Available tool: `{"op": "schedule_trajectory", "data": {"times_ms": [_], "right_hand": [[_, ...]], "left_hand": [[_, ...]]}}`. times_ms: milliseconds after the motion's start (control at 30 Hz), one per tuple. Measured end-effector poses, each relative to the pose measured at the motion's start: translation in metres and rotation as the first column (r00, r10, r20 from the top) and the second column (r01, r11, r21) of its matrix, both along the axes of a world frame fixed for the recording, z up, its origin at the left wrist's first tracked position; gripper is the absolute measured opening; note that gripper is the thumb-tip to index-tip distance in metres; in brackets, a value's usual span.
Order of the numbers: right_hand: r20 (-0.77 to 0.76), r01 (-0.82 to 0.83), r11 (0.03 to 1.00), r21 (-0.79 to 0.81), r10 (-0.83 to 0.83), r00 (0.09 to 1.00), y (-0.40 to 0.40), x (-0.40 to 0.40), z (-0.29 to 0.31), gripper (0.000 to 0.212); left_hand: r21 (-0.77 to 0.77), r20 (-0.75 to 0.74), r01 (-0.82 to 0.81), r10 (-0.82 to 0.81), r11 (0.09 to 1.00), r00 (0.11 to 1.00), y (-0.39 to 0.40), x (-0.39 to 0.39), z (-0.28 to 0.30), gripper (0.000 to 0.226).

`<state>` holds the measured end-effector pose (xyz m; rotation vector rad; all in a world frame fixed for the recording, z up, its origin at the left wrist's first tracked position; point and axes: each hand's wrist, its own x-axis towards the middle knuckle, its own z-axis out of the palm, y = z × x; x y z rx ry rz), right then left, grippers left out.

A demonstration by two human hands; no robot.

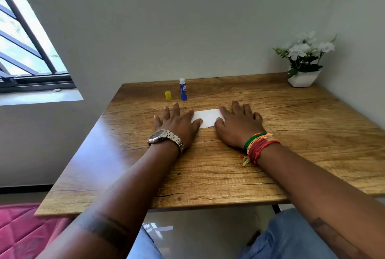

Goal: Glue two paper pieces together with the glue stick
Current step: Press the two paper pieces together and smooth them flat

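A small white paper [206, 117] lies flat in the middle of the wooden table [229, 165]. My left hand [177, 123] rests palm down on its left end, fingers spread, thumb and forefinger on the paper. My right hand [239, 123] lies flat on its right end in the same way. I cannot tell whether it is one sheet or two stacked. Behind my left hand the blue glue stick [183, 89] stands upright with its white tip bare. Its yellow cap [168, 95] stands just left of it.
A white pot of white flowers [304, 65] stands at the table's back right corner against the wall. A barred window [25, 50] is to the left. A pink quilt [25, 231] lies below the table's left front edge.
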<state>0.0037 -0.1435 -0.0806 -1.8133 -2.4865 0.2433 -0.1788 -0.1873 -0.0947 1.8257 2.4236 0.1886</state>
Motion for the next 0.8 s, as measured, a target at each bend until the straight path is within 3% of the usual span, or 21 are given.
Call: {"op": "schedule_trajectory", "data": {"times_ms": [267,367,467,667,800], "right_hand": [[-0.035,-0.044,0.999,-0.022,0.043,0.998,0.008,0.007,0.001,0.062],[-0.058,-0.093,0.995,0.031,0.094,0.994,0.018,0.017,0.003,0.051],[-0.125,-0.135,0.99,0.051,0.14,0.982,0.027,0.031,0.009,0.042],[-0.054,-0.178,0.981,0.075,0.182,0.982,0.02,0.032,0.014,0.043],[-0.142,-0.246,0.967,0.065,0.253,0.957,0.01,0.044,0.016,0.048]], "left_hand": [[0.015,-0.078,0.014,-0.013,1.0,0.997,0.0,0.005,0.007,0.053],[0.107,-0.199,0.227,-0.203,0.968,0.959,0.01,0.017,0.014,0.053],[0.0,-0.184,0.423,-0.416,0.906,0.891,0.019,0.03,0.021,0.071],[-0.029,-0.153,0.397,-0.396,0.918,0.905,0.028,0.027,0.013,0.072],[-0.043,-0.136,0.386,-0.388,0.922,0.912,0.03,0.028,0.01,0.075]]}}
